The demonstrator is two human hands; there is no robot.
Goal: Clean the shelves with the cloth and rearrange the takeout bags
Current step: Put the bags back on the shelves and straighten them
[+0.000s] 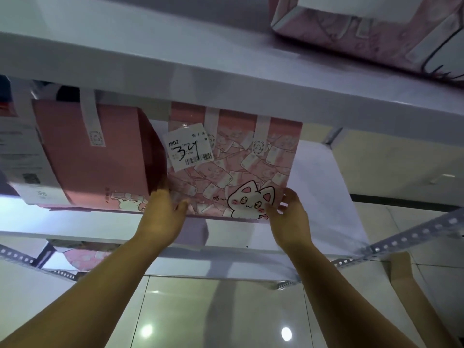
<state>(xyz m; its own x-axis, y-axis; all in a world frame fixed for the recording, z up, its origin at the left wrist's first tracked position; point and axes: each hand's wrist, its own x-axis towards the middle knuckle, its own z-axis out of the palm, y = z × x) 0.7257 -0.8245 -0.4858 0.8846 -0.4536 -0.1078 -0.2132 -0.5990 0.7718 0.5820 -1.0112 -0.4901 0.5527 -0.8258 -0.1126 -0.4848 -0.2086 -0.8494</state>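
The white shelving fills most of what I see: the upper board (175, 59) runs across the top, and the middle shelf (321, 197) lies below it, with perforated metal rails (414, 234) at its right end. Under my arms is the glossy tiled floor (226, 317). On the upper board, far right, lies a pale pink bag (364, 28), partly out of view. On the middle shelf stand two takeout bags side by side. The plain pink bag (100, 159) is on the left, and a blurred printed slip (20, 146) hangs over its left side. The cat-print bag (238, 167) stands upright just to its right, its handles reaching up behind the upper board. A further pink bag (85, 254) shows on the shelf below, at the left. My left hand (163, 217) grips the lower left corner of the cat-print bag, fingers tucked between the two bags and thumb on the front face. My right hand (288, 217) holds the lower right corner, fingers curled round the edge beside the drawn white cat (251, 199). A white label (190, 146) with "34" handwritten on it is stuck to the upper left of that bag's front.
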